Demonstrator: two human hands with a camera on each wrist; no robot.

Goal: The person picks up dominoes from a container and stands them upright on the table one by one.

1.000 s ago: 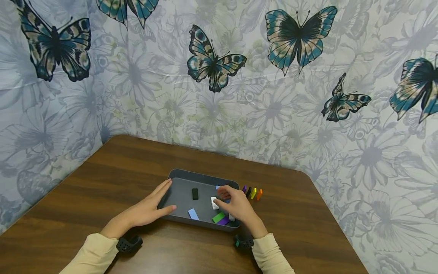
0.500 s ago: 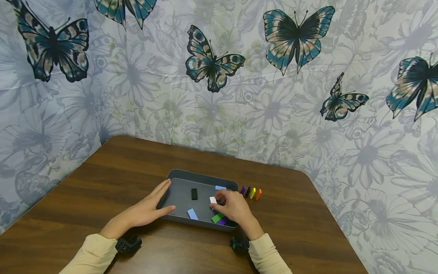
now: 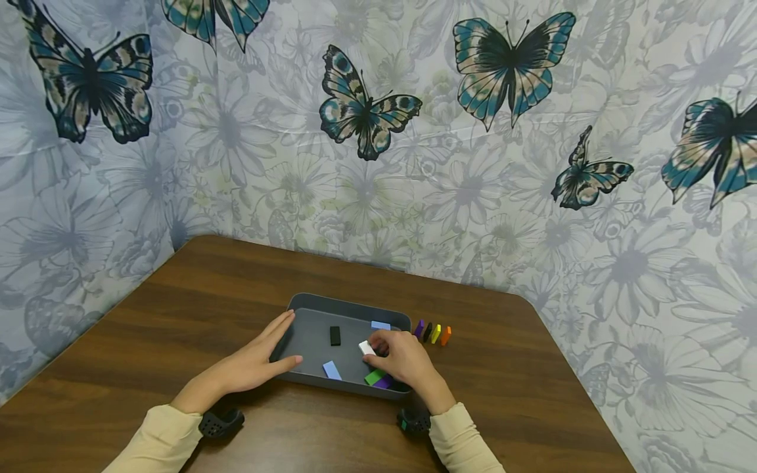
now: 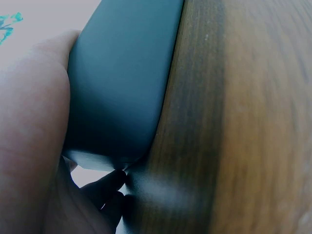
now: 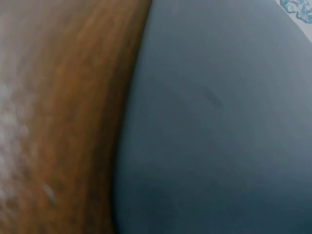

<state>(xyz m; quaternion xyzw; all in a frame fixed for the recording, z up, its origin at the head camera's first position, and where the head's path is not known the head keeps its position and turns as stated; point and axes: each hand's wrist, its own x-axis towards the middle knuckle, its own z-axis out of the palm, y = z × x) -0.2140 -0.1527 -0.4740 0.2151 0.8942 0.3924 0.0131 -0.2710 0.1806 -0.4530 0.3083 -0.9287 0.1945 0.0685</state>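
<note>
In the head view a shallow grey tray (image 3: pixel 307 355) stands on the table, with coloured domino blocks lying in it. My right hand (image 3: pixel 405 360) reaches over the tray's right side and pinches a white domino (image 3: pixel 367 348) between thumb and fingers. My left hand (image 3: pixel 254 358) rests against the tray's left end, its fingers straight and thumb spread over the near rim. Lying flat in the tray are a black domino (image 3: pixel 335 336), a light blue domino (image 3: pixel 332 370), another light blue domino (image 3: pixel 380 325), a green domino (image 3: pixel 374 376) and a purple domino (image 3: pixel 383 382).
Just right of the tray, a short row of dominoes stands upright on the wooden table (image 3: pixel 236 276): purple (image 3: pixel 419 328), black (image 3: pixel 428 332), yellow (image 3: pixel 436 334) and orange (image 3: pixel 446 336). A butterfly-patterned cloth (image 3: pixel 473 217) hangs behind the table. The right wrist view shows mostly tray wall (image 5: pixel 209 122).
My right hand has come down onto the white domino and closed its thumb and fingers on it; the domino has turned slightly. The left hand stays at the tray's left end.
</note>
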